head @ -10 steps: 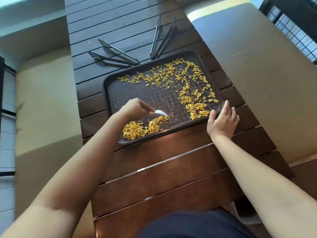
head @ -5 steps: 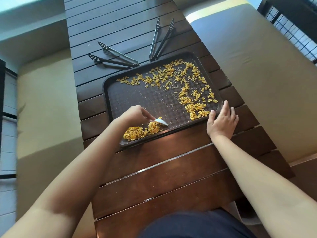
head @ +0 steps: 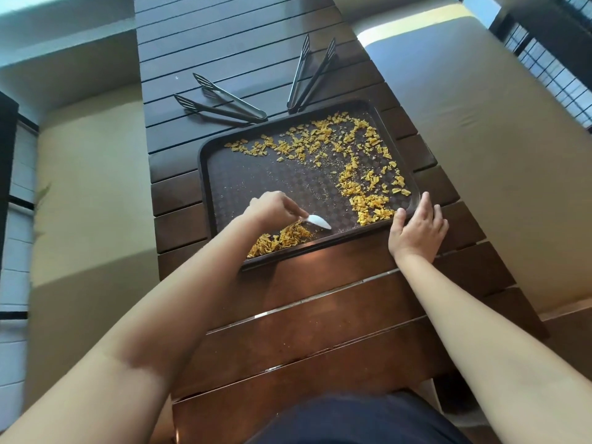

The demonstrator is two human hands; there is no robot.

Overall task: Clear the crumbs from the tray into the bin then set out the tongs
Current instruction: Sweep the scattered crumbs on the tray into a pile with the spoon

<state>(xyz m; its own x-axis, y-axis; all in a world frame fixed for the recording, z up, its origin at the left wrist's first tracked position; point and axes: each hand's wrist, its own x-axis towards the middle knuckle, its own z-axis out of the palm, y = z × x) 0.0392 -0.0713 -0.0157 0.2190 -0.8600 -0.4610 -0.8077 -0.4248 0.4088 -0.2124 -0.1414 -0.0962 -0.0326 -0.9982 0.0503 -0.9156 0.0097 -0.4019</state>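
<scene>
A dark brown tray [head: 205,174] lies on the slatted wooden table [head: 320,302]. Yellow crumbs [head: 362,184] spread along its far and right sides, and a heap of crumbs [head: 282,240] sits at the near left corner. My left hand [head: 272,208] pinches a small white scraper [head: 318,221] whose blade rests on the tray beside the heap. Holding the tray's near right corner is my right hand [head: 418,229], thumb on the rim. Beyond the tray lie two pairs of dark tongs, one at left [head: 224,102] and one at right [head: 310,73]. No bin is in view.
Beige cushioned benches run along both sides of the table, left [head: 89,193] and right [head: 499,155]. A dark railing [head: 551,43] stands at the far right.
My left hand has drawn the scraper a little toward the near edge, packing the heap tighter into the near left corner. My right hand has stayed on the tray's corner.
</scene>
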